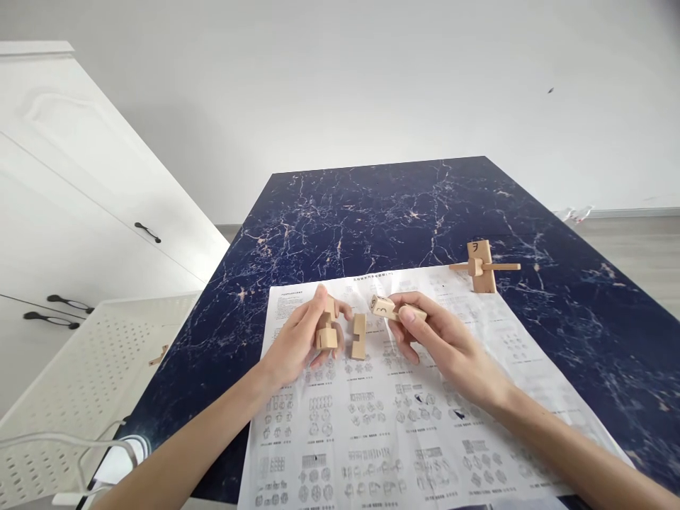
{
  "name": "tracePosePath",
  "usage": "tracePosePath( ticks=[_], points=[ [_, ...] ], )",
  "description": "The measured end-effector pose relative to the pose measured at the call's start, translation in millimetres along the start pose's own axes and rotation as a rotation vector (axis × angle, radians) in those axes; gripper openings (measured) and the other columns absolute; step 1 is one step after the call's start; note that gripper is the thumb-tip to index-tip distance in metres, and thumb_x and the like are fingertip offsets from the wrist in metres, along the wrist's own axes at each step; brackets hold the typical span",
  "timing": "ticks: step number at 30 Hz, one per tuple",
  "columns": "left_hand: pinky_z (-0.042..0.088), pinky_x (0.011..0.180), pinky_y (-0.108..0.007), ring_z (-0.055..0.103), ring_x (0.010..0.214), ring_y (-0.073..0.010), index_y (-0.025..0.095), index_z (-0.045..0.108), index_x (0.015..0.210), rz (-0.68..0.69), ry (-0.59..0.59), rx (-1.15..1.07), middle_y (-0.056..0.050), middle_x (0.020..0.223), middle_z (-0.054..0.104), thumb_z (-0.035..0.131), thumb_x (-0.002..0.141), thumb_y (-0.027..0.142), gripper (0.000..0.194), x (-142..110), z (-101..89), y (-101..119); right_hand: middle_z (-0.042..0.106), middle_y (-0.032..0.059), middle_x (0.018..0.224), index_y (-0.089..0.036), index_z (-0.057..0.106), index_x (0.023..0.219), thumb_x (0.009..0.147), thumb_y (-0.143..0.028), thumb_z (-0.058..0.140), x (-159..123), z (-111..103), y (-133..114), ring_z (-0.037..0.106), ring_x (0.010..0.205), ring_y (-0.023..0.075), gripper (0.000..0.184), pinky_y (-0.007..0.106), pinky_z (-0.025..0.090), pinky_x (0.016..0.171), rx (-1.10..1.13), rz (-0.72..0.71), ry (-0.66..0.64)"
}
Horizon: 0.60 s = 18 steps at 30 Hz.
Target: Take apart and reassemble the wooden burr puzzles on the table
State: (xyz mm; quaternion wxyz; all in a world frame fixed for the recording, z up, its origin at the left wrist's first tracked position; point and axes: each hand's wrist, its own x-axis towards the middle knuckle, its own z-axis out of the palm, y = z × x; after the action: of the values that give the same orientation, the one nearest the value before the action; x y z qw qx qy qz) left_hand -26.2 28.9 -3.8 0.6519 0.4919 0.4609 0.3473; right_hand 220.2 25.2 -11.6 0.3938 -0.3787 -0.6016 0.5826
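Note:
My left hand (302, 329) is closed round a notched wooden puzzle piece (326, 338), held upright above the paper. Between thumb and fingers, my right hand (433, 329) grips another wooden puzzle piece (383, 307) marked with dark characters on its end, tilted to the left. A third notched wooden piece (360, 337) lies on the instruction sheet (382, 382) between both hands, touched by neither. The sheet is a large white paper printed with rows of small assembly drawings. My fingers hide part of each held piece.
At the sheet's far right corner sit crossed wooden pieces (481, 265), one bearing a dark mark. The dark blue marble-patterned table (361, 219) reaches toward the wall. On the left are a white cabinet (95, 191), a perforated white surface (106, 340) and white cables (79, 443).

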Motion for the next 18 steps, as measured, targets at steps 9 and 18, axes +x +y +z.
tracePosePath(
  ticks=[9, 18],
  points=[
    [0.022, 0.051, -0.024, 0.024, 0.054, -0.0067, 0.021, 0.061, 0.123, -0.049, -0.037, -0.17, 0.005, 0.079, 0.046, 0.053, 0.11, 0.06, 0.041, 1, -1.4, 1, 0.057, -0.0034, 0.079, -0.024, 0.056, 0.133, 0.115, -0.053, 0.049, 0, 2, 7, 0.048, 0.061, 0.015, 0.036, 0.035, 0.044, 0.066, 0.064, 0.014, -0.004],
    [0.036, 0.071, -0.033, 0.039, 0.072, -0.0131, 0.018, 0.062, 0.121, 0.049, -0.215, -0.015, 0.0, 0.09, 0.048, 0.057, 0.112, 0.042, 0.026, -4, 3.8, 0, 0.07, 0.0008, 0.083, -0.022, 0.051, 0.143, 0.116, -0.046, 0.047, -1, 4, 13, 0.065, 0.07, 0.0186, 0.036, 0.037, 0.058, 0.071, 0.072, -0.05, -0.097]
  ],
)
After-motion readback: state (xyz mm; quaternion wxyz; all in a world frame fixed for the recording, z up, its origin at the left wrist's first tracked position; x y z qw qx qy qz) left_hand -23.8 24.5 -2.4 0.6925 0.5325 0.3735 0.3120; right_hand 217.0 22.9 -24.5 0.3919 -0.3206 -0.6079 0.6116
